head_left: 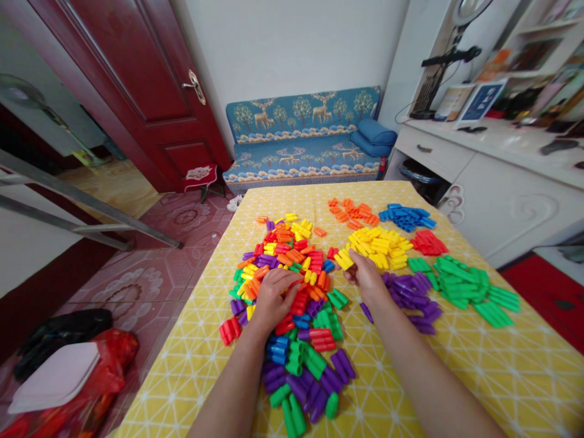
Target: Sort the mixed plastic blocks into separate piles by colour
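Note:
My left hand [274, 297] rests over a mixed heap of plastic toy building pieces, each made of joined tubes. Its fingers reach across red pieces [298, 302], thumb apart, and I see nothing held in it. A yellow building piece [344, 260] is pinched in my right hand [365, 280], at the near left edge of a yellow pile [381, 244]. Purple pieces [410, 295] lie just right of that wrist. Within the mixed heap are also green pieces [314, 362], blue pieces [277, 350] and orange pieces [296, 257].
Sorted by colour, an orange pile [353, 213], a blue pile [406, 216], a red pile [429, 242] and a green pile [463, 281] lie on the yellow patterned tablecloth [182, 383]. A blue sofa [301, 140] stands beyond, a white cabinet [511, 194] to the right.

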### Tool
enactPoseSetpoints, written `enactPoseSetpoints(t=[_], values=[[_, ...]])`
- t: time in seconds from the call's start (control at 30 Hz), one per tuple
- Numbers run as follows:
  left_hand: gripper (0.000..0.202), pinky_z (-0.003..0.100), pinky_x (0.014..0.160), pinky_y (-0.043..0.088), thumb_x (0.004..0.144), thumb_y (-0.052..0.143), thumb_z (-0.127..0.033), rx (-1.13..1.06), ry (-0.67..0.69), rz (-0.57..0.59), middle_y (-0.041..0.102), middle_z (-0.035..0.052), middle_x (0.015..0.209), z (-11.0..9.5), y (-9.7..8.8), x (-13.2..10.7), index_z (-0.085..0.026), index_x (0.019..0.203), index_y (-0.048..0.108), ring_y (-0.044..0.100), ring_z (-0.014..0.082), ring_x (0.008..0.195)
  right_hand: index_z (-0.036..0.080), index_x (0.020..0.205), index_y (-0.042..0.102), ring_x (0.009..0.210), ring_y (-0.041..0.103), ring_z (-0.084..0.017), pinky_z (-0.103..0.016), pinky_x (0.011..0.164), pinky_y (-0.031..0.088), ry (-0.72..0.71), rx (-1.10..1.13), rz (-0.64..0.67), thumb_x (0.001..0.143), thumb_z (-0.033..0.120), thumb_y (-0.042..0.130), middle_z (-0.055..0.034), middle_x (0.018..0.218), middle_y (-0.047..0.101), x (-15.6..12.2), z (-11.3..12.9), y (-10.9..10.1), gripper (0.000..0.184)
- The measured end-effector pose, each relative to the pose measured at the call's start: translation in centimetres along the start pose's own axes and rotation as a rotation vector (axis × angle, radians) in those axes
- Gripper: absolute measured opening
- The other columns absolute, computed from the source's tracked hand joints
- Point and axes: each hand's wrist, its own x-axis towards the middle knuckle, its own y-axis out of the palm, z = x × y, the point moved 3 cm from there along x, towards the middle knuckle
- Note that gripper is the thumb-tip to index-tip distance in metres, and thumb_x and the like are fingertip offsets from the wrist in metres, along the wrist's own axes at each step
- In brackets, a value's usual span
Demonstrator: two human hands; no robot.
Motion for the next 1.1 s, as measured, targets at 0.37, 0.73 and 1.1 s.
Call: enactPoseSetpoints(t=[0.37, 0.73, 1.1], values=[[0.016, 0.039, 0.085, 0.050, 0.090, 0.058, -0.023, 0.004, 0.004, 0.004, 0.071, 0.0069, 0.095, 0.2, 0.1, -0.1, -0.022, 0.100, 0.070, 0.064, 0.0204, 0.092, 0.020, 0.082, 0.058, 0.087, 0.067, -0.016, -0.029, 0.072, 0.057, 0.157, 0.506, -0.138, 0.084, 0.038, 0.053, -0.0073, 0.090, 0.067, 1.2, -0.6, -1.8, 0.019], [0.017, 0.039, 0.086, 0.049, 0.090, 0.057, -0.021, -0.004, 0.008, 0.008, 0.071, 0.0063, 0.096, 0.0, 0.0, -0.1, -0.022, 0.101, 0.070, 0.063, 0.0199, 0.092, 0.025, 0.124, 0.063, 0.129, 0.042, -0.023, -0.047, 0.110, 0.032, -0.566, -0.870, 0.477, 0.064, 0.000, 0.048, -0.0043, 0.141, 0.051, -3.5, -0.2, 5.8, 0.067], [0.026, 0.041, 0.089, 0.049, 0.090, 0.057, -0.022, 0.012, -0.019, 0.023, 0.069, 0.0068, 0.102, 0.3, 0.1, -0.2, -0.024, 0.114, 0.065, 0.062, 0.0217, 0.097, 0.026, 0.108, 0.069, 0.100, 0.056, -0.020, -0.036, 0.092, 0.043, -0.629, -0.953, 0.468, 0.075, 0.004, 0.050, -0.0051, 0.104, 0.061, -3.6, 0.4, 6.2, 0.044]])
